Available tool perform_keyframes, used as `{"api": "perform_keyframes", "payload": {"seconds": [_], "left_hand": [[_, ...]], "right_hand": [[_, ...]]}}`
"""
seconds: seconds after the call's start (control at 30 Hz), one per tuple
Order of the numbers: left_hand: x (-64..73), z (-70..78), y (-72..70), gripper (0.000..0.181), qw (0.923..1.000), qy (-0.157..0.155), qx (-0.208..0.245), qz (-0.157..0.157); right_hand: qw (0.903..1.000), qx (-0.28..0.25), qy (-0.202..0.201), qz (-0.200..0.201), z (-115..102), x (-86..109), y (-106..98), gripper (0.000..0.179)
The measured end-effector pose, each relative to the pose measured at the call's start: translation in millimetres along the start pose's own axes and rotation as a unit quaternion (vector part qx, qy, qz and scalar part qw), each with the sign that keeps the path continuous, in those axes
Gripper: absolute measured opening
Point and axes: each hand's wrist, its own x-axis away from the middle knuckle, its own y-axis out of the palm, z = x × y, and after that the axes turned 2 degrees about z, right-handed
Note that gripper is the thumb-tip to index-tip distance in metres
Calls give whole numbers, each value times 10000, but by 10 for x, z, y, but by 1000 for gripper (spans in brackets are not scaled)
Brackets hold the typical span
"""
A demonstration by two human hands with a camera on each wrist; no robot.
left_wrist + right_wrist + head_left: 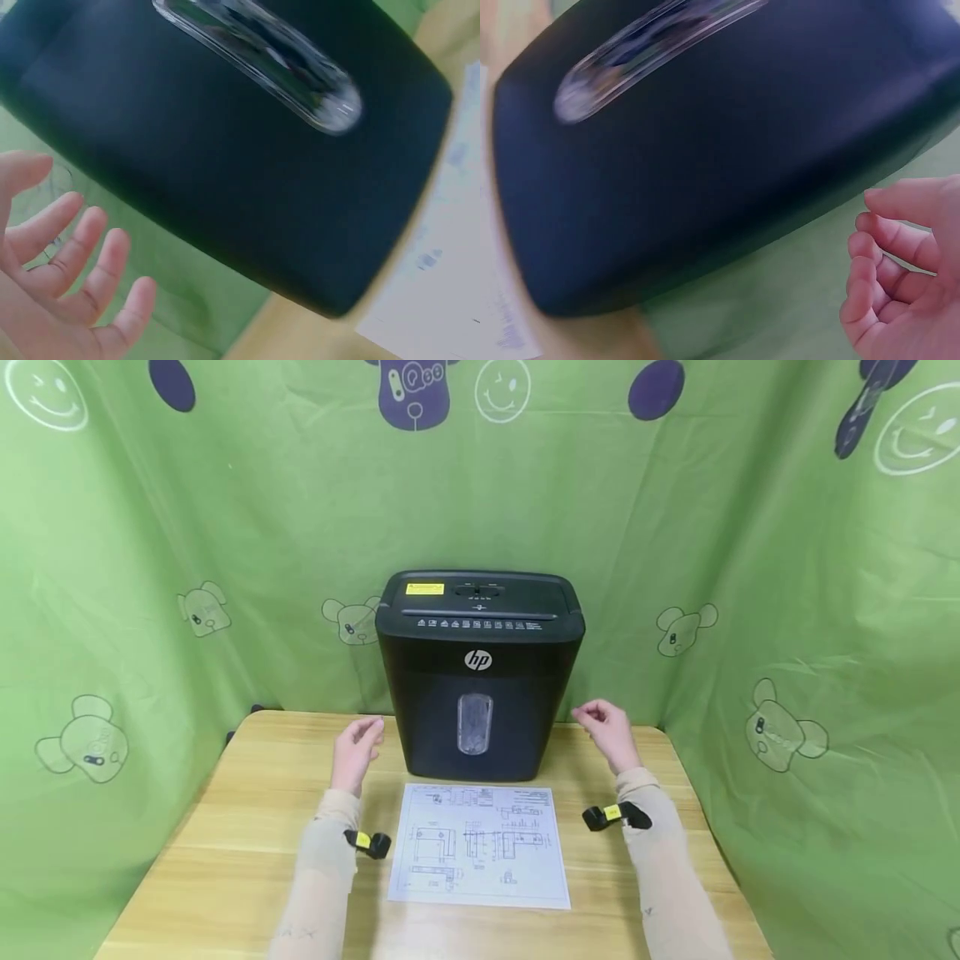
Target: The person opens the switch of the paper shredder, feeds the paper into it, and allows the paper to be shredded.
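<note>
Loosely curved hands (356, 753) (611, 735) either side of a smooth, tapered shredder (480, 683)

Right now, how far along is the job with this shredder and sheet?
Done: the shredder stands upright, with the printed sheet flat in front. In hand: nothing; the left hand and right hand are empty. Remaining: probably feeding in the sheet, which looks uncut.

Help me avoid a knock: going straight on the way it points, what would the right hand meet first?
The right hand would probably meet the black shredder first, on its right side, though depth is unclear.
</note>
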Motion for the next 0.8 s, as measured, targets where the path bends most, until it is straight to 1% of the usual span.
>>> {"api": "perform_keyframes", "payload": {"seconds": [0.1, 0.23, 0.37, 0.5, 0.57, 0.67, 0.73, 0.8], "left_hand": [[115, -205, -25, 39, 9996, -216, -190, -19], [280, -480, -27, 39, 9979, -423, -476, -86], [460, -753, -27, 39, 9965, -536, -627, -162], [641, -993, -34, 39, 9948, -749, -687, -107], [718, -1087, -36, 38, 9936, -923, -646, -34], [809, -1185, -36, 39, 9920, -1129, -557, 72], [852, -1234, -32, 39, 9919, -1173, -475, 105], [883, -1271, -29, 39, 9921, -1181, -414, 120]], "right_hand": [[9988, 469, 53, -115, 219, 70, 97, 24], [9940, 1070, -24, -246, 486, 157, 235, 21], [9902, 1261, 92, -587, 731, 241, 391, 16], [9860, 1370, 261, -911, 920, 322, 553, 16], [9831, 1509, 251, -1002, 998, 347, 629, 20], [9778, 1789, 95, -1086, 1086, 368, 726, 31], [9723, 2052, -3, -1123, 1136, 371, 778, 40], [9653, 2329, -10, -1183, 1188, 369, 822, 46]]}}
